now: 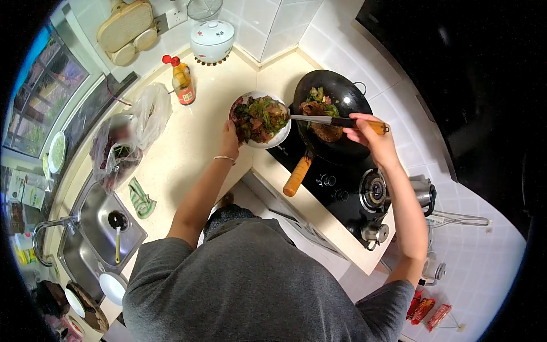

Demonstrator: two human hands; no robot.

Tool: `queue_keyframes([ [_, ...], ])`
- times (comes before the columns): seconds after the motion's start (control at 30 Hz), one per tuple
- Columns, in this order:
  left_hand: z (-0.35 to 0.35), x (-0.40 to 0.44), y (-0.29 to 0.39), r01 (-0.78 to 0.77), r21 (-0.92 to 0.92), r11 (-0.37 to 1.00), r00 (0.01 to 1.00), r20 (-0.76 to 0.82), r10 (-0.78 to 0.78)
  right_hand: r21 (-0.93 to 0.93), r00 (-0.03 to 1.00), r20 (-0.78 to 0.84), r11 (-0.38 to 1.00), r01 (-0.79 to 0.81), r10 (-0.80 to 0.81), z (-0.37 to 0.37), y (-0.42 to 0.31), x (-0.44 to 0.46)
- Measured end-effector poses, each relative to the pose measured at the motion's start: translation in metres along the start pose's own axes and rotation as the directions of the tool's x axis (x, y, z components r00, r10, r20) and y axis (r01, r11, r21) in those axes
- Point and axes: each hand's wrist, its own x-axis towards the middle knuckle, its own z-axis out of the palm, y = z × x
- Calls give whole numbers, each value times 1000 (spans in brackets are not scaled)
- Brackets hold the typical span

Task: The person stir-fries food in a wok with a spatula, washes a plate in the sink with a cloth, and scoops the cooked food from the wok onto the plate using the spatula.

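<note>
My left hand [230, 138] holds the rim of a white plate [279, 138] heaped with cooked greens and meat [259, 118]. In my right hand [370, 134] is the wooden handle of a metal spatula [319, 119], whose tip reaches the food at the plate's right edge. The plate is beside a black wok [347, 97] on the stove. More of the cooked food [320, 105] lies in the wok. The wok's wooden handle [297, 176] points toward me, with neither hand on it.
A sauce bottle [183, 85] and a lidded white pot [212, 43] stand at the back. Plastic bags [117, 148] and a striped cloth [141, 198] lie left, near the sink [94, 228]. A small metal pot [375, 232] sits at the stove's near right corner.
</note>
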Motion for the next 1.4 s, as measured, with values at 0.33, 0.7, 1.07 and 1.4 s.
queue_keyframes([
  [0.33, -8, -1, 10, 81, 1, 997, 991, -109, -80, -577, 888, 327, 676, 458, -322, 46, -34, -11],
  [0.7, -17, 12, 7, 118, -94, 989, 989, -78, -125, -616, 646, 603, 241, 750, -468, 73, -22, -21],
  [1.07, -28, 34, 0, 153, -183, 971, 967, -177, -186, -465, 837, 370, 700, 542, -402, 82, -12, -10],
  [1.4, -31, 29, 11, 162, -179, 970, 972, -139, -188, -378, 825, 445, 763, 525, -348, 109, 17, -5],
])
